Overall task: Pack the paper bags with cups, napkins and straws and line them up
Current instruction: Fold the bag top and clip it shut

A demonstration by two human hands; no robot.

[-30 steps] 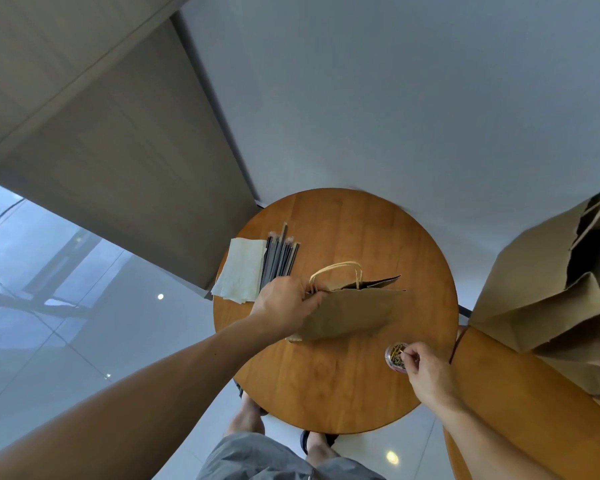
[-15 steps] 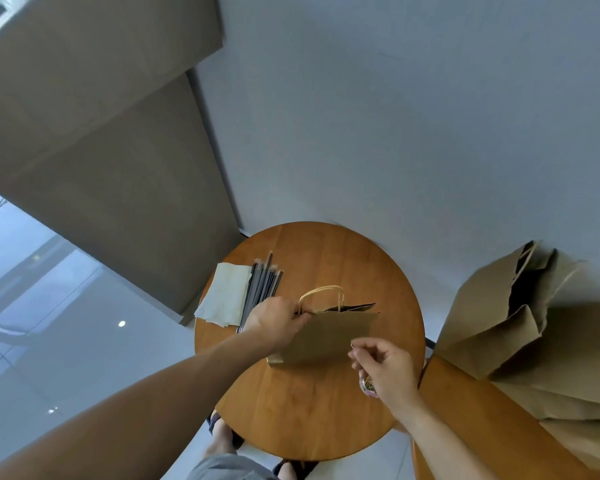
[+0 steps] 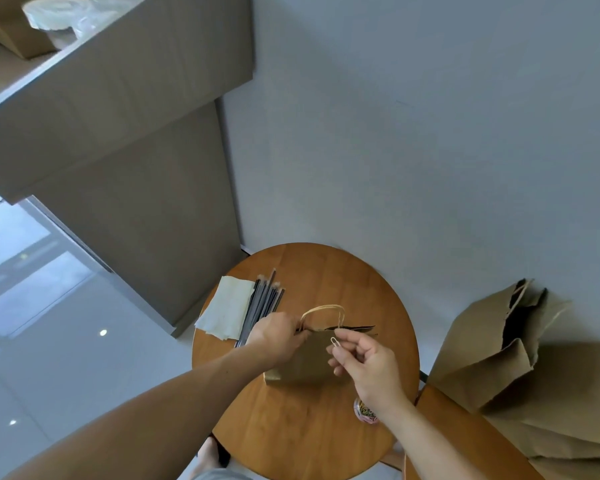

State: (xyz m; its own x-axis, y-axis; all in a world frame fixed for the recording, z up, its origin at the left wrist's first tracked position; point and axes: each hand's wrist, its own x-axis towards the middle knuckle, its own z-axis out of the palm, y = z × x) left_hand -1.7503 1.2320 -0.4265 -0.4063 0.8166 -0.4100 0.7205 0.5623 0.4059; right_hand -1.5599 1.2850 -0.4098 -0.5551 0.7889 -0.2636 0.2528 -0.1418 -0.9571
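A small brown paper bag [image 3: 305, 362] with a twisted paper handle [image 3: 323, 311] stands on the round wooden table [image 3: 326, 427]. My left hand [image 3: 274, 336] grips the bag's top left edge by the handle. In front of the bag's mouth, my right hand [image 3: 364, 358] pinches a white paper clip [image 3: 335, 342] between thumb and forefinger. A stack of pale napkins [image 3: 226, 313] and a bundle of dark wrapped straws [image 3: 262, 306] lie at the table's left. What the bag holds is hidden.
A small round tub of coloured paper clips [image 3: 364, 412] sits near the table's right edge, partly behind my right wrist. Larger brown paper bags [image 3: 520, 368] stand on a second wooden table [image 3: 458, 441] at right. A wooden counter [image 3: 118, 109] rises at left with plastic-wrapped cups [image 3: 54, 10] on top.
My right hand left the clip tub and rose to the bag's mouth, now pinching a paper clip. The left hand stayed on the bag. The camera tilted upward.
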